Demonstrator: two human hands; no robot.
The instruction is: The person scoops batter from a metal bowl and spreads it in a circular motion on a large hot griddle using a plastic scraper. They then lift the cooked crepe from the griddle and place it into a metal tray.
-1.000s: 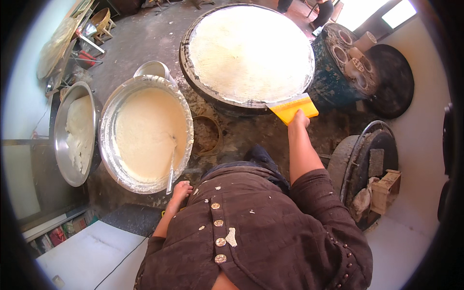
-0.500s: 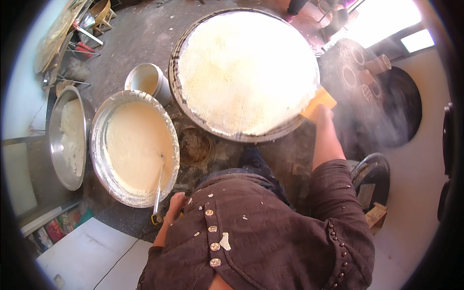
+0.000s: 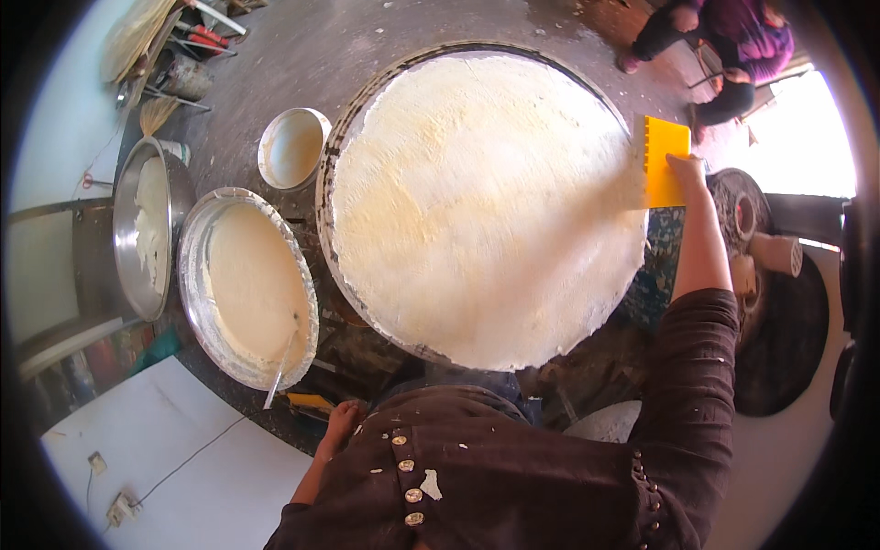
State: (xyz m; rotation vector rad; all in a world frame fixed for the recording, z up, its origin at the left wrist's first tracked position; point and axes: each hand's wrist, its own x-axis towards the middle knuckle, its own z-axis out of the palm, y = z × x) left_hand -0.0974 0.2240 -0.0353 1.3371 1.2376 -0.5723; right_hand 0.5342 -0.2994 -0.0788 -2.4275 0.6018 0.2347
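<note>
My right hand (image 3: 689,174) grips a yellow notched scraper (image 3: 666,163) at the right edge of a large round griddle (image 3: 332,252). A wide, thin pale batter sheet (image 3: 477,211) covers the griddle, with streaks and a ragged near edge that hides the rim there. The scraper's blade side faces the sheet. My left hand (image 3: 343,423) hangs low by my waist with curled fingers; what they hold, if anything, is hidden. Beside it shows a yellow-edged thing (image 3: 310,401). To the left stands a basin of batter (image 3: 190,275) with a metal-handled utensil (image 3: 275,380) leaning in it.
A white bucket (image 3: 321,124) stands beyond the basin. At far left is a steel bowl (image 3: 122,247) with pale flour-like stuff. Pierced cylindrical blocks (image 3: 777,254) lie at right. Another person (image 3: 747,46) sits at the far right. A white surface (image 3: 197,431) lies lower left.
My right hand has swept the scraper away from me along the griddle's right side. The view has shifted, so the griddle appears lower. The steam at right has thinned. More of the other person shows.
</note>
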